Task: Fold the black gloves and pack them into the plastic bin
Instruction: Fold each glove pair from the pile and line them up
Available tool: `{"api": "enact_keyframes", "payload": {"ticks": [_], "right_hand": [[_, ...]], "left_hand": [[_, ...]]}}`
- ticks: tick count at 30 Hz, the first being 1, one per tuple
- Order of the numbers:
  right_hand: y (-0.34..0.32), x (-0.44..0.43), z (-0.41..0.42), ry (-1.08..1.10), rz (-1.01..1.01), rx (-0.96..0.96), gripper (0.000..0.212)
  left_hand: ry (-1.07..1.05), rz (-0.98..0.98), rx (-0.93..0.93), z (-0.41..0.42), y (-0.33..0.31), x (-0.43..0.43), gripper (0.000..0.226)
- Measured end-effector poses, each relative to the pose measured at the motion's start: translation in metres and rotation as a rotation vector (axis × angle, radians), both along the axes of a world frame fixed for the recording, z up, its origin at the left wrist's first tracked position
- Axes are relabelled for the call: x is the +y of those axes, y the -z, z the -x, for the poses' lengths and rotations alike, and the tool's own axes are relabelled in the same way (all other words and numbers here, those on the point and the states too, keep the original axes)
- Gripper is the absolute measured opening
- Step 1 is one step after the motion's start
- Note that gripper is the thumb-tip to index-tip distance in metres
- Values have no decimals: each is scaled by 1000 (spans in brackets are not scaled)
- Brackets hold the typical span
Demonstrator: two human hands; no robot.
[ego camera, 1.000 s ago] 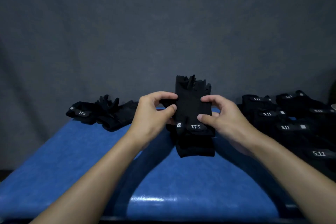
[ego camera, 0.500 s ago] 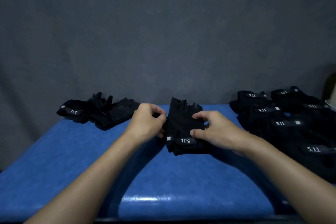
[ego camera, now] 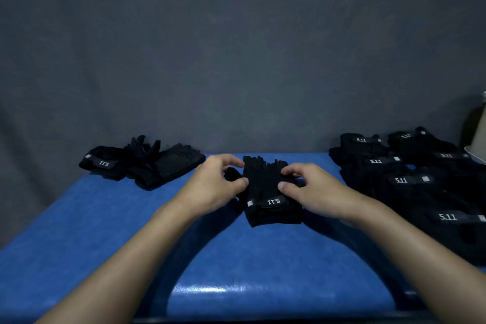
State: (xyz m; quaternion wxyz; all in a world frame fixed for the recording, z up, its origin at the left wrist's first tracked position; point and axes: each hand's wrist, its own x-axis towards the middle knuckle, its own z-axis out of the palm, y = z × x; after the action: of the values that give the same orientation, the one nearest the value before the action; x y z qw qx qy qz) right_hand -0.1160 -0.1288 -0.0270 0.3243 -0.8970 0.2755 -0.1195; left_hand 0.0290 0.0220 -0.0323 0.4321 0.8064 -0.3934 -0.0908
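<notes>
On the blue table, gloves; grey backdrop

Two bare hands and forearms filled the lower half of the frame. The left hand sat just left of centre and the right hand just right of centre, each showing a short, trimmed nail on the thumb. The left forearm came in from the lower left corner and the right forearm from the lower right, both uncovered from the wrist to the frame's edge. The left hand's outline was slightly blurred, the right one sharper.
</notes>
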Motion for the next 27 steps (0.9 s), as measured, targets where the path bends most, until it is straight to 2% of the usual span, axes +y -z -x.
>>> {"api": "enact_keyframes", "payload": {"ticks": [3, 7, 10, 13, 19, 24, 27], "right_hand": [[1, -5, 2, -26, 97, -54, 36], [2, -10, 7, -155, 111, -29, 38], [8, -11, 8, -193, 180, 93, 44], [10, -11, 10, -201, 197, 139, 46], [6, -10, 12, -218, 244, 151, 45], [4, -2, 5, -211, 239, -152, 49], [8, 0, 4, -258, 233, -4, 59]], "left_hand": [[-8, 1, -123, -2, -2, 3, 36], [177, 6, -245, -1, -2, 5, 33], [283, -116, -286, 2, 3, 6, 41], [299, -242, -340, 3, 8, 7, 48], [301, -307, -318, 0, 13, 5, 52], [270, -270, -251, -2, 15, 2, 58], [270, -329, -320, -1, 16, 0, 60]]}}
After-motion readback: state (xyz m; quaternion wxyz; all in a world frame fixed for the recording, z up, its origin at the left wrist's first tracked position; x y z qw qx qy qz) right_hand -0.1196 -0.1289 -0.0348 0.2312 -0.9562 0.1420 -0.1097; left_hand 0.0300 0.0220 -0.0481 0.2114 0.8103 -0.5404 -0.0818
